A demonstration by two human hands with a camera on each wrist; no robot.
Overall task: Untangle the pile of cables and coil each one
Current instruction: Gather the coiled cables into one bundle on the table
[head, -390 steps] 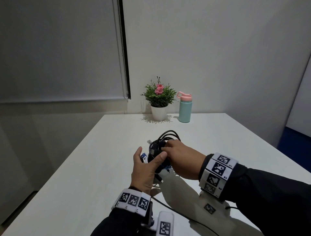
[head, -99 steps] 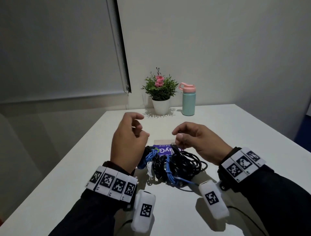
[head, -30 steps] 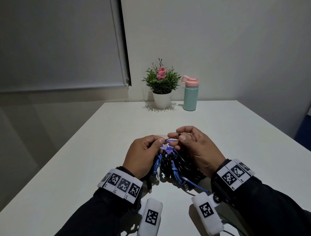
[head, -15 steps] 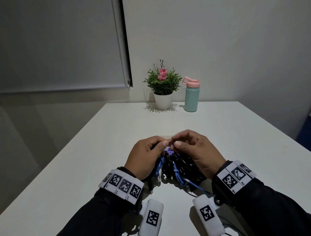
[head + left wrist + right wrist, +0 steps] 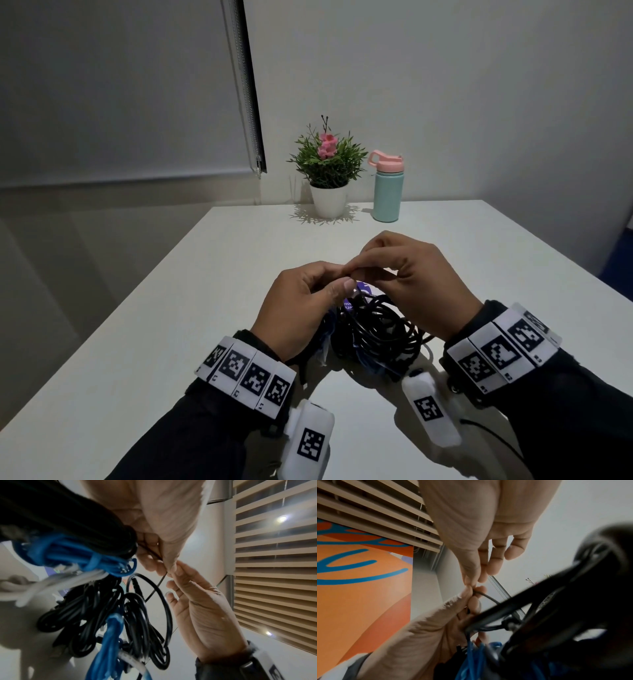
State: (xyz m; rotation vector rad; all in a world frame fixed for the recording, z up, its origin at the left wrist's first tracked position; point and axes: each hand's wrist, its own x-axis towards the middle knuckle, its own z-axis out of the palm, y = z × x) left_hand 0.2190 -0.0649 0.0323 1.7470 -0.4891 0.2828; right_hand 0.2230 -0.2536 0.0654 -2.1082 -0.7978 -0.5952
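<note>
A tangled pile of black, blue and white cables (image 5: 373, 334) is seen lying on the white bench (image 5: 178, 342), near the front edge and between the two wrists. Above the far side of the pile, a thin black cable (image 5: 158, 584) is pinched between the thumb and forefinger of the left hand (image 5: 301, 308), and the same strand is pinched just beside that by the thumb and forefinger of the right hand (image 5: 421, 287), so that the fingertips of both hands are brought almost together. The grip of each hand is thus narrow and closed on the thin black cable; in the left wrist view the remaining fingers of the right hand are seen loosely spread. From the pinch the strand is led down into the pile, where thicker black loops (image 5: 137, 622), a bundle of blue cable (image 5: 72, 555) and some white cable (image 5: 51, 582) are wound together. A small purple-printed card (image 5: 356, 298) is partly covered by the far side of the pile. At the far edge of the bench, a green plant with a pink flower in a white pot (image 5: 328, 178) and a mint-green bottle with a pink lid (image 5: 387, 186) are stood side by side, well apart from the pile. Bands with black-and-white markers are worn on both wrists over dark sleeves.
</note>
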